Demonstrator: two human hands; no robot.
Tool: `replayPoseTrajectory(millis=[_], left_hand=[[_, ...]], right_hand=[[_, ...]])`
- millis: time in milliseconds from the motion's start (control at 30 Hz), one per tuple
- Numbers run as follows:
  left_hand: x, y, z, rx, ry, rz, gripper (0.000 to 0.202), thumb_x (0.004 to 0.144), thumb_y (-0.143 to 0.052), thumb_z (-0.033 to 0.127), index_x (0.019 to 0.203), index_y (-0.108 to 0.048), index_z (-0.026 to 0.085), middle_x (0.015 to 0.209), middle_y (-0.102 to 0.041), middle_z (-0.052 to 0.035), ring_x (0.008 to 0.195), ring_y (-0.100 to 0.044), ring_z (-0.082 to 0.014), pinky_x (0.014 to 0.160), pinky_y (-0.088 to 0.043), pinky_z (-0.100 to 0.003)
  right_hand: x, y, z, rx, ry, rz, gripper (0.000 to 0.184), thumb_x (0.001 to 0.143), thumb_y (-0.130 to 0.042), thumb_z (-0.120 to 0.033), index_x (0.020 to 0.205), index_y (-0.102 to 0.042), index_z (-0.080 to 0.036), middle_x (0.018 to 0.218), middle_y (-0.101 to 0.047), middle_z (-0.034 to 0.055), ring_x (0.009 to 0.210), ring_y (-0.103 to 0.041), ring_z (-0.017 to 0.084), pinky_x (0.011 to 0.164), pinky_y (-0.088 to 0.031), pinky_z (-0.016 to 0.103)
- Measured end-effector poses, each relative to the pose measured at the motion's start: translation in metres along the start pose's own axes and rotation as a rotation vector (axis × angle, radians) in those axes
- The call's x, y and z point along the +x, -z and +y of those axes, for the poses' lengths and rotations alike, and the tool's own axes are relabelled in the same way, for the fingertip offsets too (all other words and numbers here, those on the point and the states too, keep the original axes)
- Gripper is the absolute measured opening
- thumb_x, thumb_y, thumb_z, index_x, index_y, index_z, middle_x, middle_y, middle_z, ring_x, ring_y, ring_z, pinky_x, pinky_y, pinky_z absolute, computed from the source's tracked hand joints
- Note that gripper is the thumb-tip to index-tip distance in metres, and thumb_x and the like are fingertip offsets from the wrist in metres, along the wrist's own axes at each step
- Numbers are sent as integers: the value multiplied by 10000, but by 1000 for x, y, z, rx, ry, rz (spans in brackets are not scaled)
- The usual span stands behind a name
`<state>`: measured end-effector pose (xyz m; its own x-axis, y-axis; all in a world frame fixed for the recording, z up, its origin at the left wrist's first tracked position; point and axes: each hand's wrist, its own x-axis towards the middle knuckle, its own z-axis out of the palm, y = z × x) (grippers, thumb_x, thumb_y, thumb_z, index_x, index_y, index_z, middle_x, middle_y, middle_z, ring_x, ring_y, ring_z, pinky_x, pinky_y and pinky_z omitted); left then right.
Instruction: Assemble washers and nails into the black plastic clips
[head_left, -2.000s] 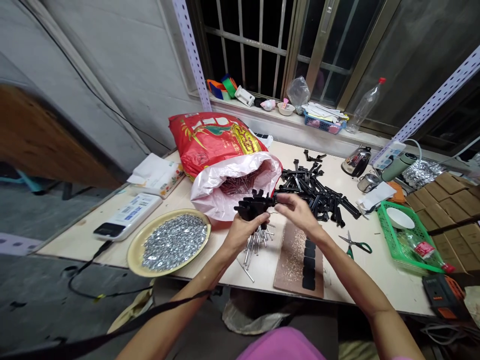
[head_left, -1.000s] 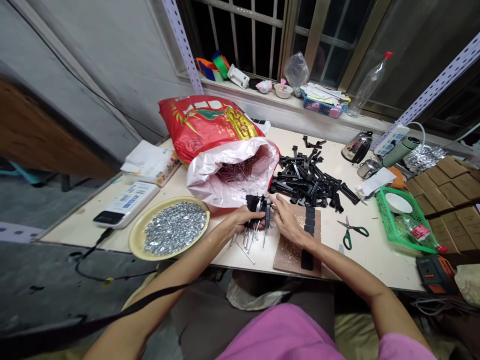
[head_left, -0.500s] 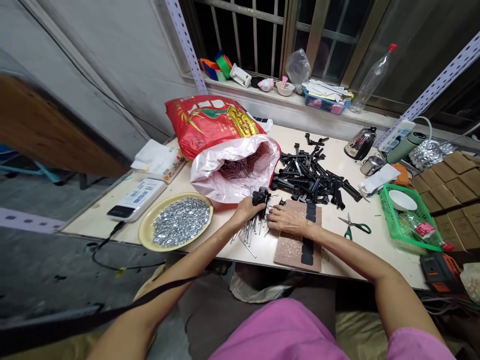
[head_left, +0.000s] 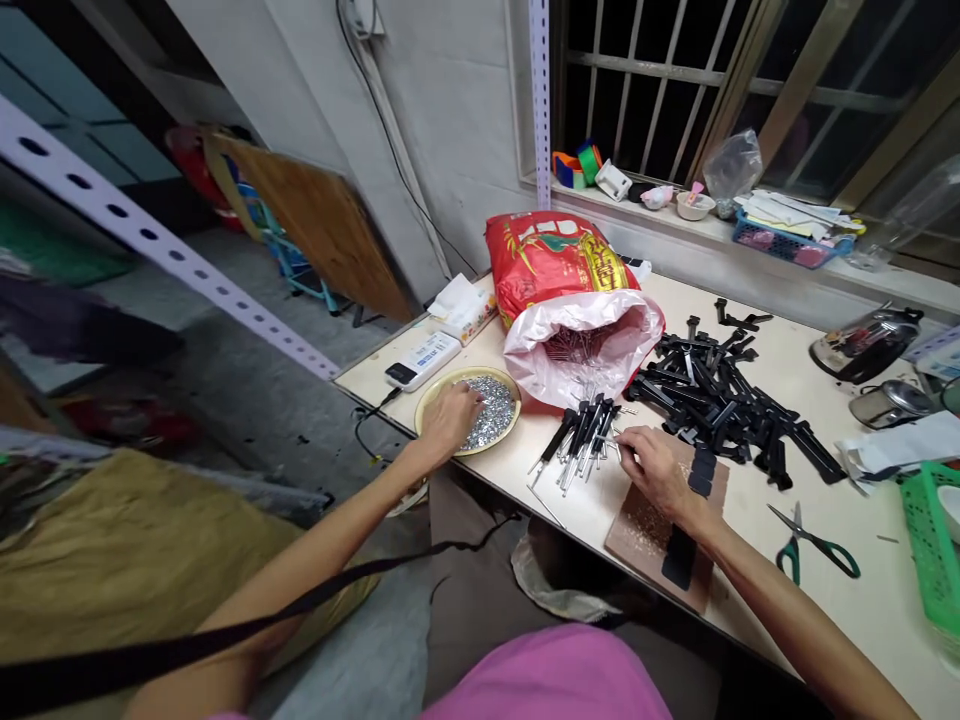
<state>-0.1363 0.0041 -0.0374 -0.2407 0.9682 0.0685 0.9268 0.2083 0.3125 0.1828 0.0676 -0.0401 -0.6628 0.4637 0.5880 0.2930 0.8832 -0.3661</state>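
Note:
My left hand (head_left: 450,418) reaches into a yellow dish (head_left: 433,395) of small silver nuts (head_left: 495,402), fingers curled down into the pile. My right hand (head_left: 651,465) rests on the table edge of a brown board (head_left: 645,530), fingers bent and touching a row of black-headed bolts (head_left: 581,438) that lies on the table. Behind the bolts an open white-lined red sack (head_left: 581,300) shows more metal pins inside. A heap of black plastic parts (head_left: 720,395) lies to the right of the sack.
Green-handled scissors (head_left: 814,545) lie at the right, a green basket (head_left: 930,530) beyond them. A white scale (head_left: 424,360) sits left of the dish. A kettle (head_left: 862,345) and a metal cup (head_left: 889,403) stand far right. The window sill holds clutter.
My left hand let go of the bundle of black-headed bolts, now lying on the table, and moved left into the dish of nuts. The view swung left.

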Motion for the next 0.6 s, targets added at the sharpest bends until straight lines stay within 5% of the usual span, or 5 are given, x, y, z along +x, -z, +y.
replayPoseTrajectory(millis=[100, 600], left_hand=[[5, -9, -19, 85, -49, -92, 261, 853, -471, 253, 916, -715, 183, 934, -644, -115, 947, -561, -275, 773, -435, -342], [15, -17, -21, -43, -111, -106, 233, 859, -422, 234, 801, -642, 180, 940, -626, -120, 958, -570, -268, 797, -439, -352]], right_hand=[[9, 1, -11, 6, -75, 54, 213, 898, -426, -128, 997, -598, -207, 867, -618, 64, 812, -618, 163, 729, -530, 305], [36, -13, -43, 127, -269, -22, 214, 906, -478, -229, 992, -674, -217, 857, -642, 59, 765, -627, 164, 712, -537, 293]])
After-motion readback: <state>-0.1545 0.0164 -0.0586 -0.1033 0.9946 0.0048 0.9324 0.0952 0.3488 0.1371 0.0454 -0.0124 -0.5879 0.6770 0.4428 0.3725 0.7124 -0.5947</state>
